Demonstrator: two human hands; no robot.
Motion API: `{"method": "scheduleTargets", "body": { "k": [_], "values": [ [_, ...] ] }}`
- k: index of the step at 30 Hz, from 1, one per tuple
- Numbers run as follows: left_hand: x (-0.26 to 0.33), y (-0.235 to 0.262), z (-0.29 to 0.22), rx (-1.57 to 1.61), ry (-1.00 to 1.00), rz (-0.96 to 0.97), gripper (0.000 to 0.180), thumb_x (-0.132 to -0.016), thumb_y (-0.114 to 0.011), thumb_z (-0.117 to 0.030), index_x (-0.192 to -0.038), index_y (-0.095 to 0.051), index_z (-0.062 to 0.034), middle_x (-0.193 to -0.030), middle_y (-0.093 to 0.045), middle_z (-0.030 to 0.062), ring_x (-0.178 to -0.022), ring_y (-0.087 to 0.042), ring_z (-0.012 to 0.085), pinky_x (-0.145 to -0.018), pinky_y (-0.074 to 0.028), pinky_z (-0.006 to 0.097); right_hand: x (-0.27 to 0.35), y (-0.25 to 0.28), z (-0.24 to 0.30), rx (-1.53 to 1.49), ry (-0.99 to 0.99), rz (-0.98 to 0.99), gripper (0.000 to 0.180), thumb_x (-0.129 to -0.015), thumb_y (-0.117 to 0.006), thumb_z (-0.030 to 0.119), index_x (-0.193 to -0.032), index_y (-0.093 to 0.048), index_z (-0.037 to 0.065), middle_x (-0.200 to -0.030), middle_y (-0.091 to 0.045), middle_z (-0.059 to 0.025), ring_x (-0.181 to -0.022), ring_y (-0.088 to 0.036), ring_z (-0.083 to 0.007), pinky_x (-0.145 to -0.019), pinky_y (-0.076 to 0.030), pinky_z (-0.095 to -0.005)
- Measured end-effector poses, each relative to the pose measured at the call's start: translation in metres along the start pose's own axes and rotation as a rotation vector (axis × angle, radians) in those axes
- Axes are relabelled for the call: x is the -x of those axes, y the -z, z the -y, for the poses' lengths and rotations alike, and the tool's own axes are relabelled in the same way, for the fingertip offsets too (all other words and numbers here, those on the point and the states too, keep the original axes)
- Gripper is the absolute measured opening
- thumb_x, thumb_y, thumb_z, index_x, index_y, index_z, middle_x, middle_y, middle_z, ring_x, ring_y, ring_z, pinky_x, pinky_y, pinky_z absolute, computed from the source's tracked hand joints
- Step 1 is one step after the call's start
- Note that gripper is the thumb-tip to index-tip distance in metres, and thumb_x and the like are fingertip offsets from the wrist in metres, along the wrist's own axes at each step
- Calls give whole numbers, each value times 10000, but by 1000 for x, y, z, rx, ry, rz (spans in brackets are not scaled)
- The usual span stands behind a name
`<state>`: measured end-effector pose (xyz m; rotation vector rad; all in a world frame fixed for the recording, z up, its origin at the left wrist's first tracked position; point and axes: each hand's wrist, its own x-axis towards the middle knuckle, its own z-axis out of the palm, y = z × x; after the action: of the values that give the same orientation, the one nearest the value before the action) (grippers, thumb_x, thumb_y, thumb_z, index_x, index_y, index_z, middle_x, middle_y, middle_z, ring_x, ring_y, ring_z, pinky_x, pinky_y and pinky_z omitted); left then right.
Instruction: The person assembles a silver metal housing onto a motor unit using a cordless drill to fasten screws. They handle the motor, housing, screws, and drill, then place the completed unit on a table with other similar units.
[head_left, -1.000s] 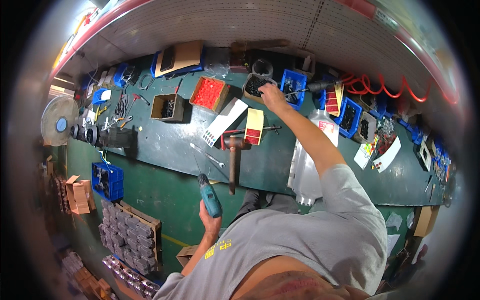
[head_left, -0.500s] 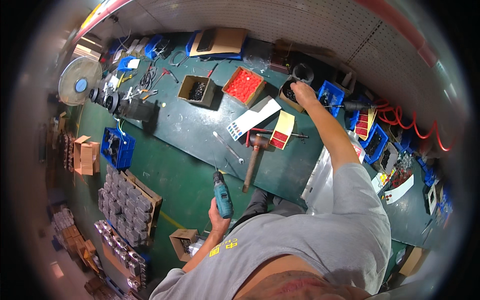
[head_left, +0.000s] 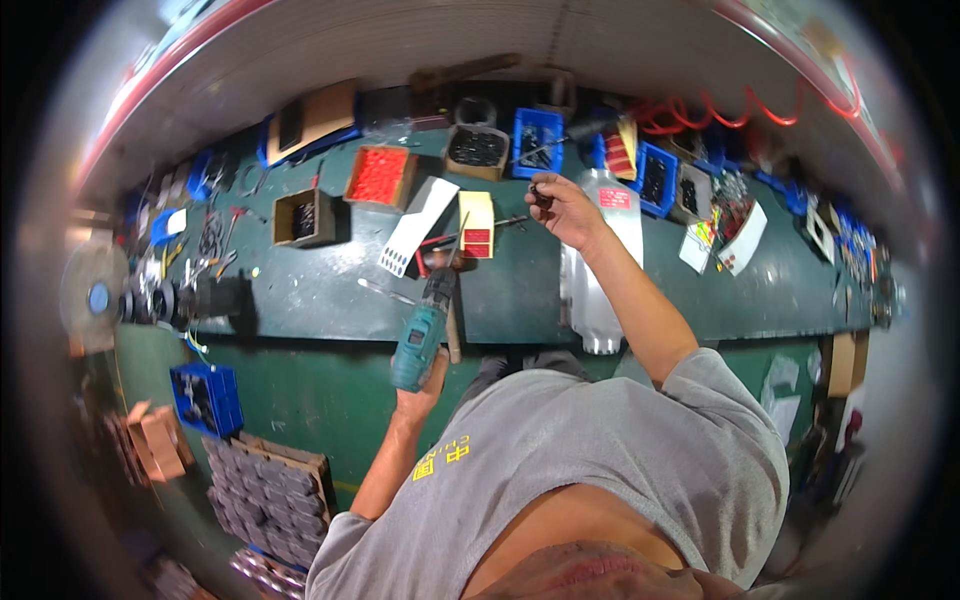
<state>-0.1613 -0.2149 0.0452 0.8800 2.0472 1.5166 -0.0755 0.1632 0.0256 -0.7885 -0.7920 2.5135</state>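
- Teal drill [head_left: 418, 340]: I see it over the near edge of the table [head_left: 335, 292], with the left hand [head_left: 430, 388] closed on its handle.
- The right hand [head_left: 572, 213], near the far end of the silver metal part [head_left: 593, 318], grips a small dark piece [head_left: 541, 199] between its fingers.

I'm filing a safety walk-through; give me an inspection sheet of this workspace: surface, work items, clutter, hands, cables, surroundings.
Surface: green workbench, loaded mostly along its back.
Work items: teal cordless drill, bit fitted; small dark part, exact kind unclear; silver metal housing at the front edge.
Clutter: wrench, yellow label sheet, red plastic caps in an open carton.
Hands: left hand grips the drill; right hand holds the dark part above the bench.
Cables: coiled red hose, back right.
Surroundings: fan, blurred; blue crate and stacked grey blocks, lower left.
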Motion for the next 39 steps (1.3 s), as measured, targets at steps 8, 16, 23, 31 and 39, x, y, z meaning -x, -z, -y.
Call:
{"method": "scheduleTargets", "body": {
  "k": [8,16,23,31,39],
  "values": [
    [-42,-43,-41,80,-125,367,293,-914,-691,-127,-1197,-668,-54,-971,-646,64,-854,-592,184,-798,-505,339,117,55,21,-68,242,-222,166,-918,-644,-16,-1083,-635,4,-998,-690,-122,-918,-710,-231,-769,-618,-317],
    [-43,-99,-76,18,-192,463,270,-916,-703,-170,-1155,-661,-53,-1007,-638,37,-913,-586,152,-824,-502,321,141,102,52,-65,288,-207,191,-894,-675,-6,-1074,-626,-45,-949,-668,-139,-860,-678,-226,-785,-596,-329],
    [-29,-130,-116,60,-57,399,286,-903,-735,-233,-1122,-663,-64,-966,-666,52,-893,-617,179,-814,-513,333,129,142,69,-86,237,-164,212,-900,-663,8,-1101,-615,-39,-1019,-677,-141,-999,-694,-280,-886,-612,-350],
    [-17,-150,-140,85,92,256,309,-898,-744,-186,-1160,-648,-55,-1034,-663,40,-923,-622,161,-828,-527,336,103,154,79,-185,119,-10,150,-897,-649,-28,-1044,-626,-23,-987,-693,-125,-1081,-683,-349,-871,-632,-341],
    [-30,-171,-115,-51,232,299,344,-930,-703,-252,-1204,-649,-52,-1088,-667,61,-858,-615,129,-805,-524,329,107,145,110,-115,124,-69,52,-896,-615,-43,-939,-598,-19,-877,-626,-135,-630,-509,-143,-721,-524,-264]
  ]
}}
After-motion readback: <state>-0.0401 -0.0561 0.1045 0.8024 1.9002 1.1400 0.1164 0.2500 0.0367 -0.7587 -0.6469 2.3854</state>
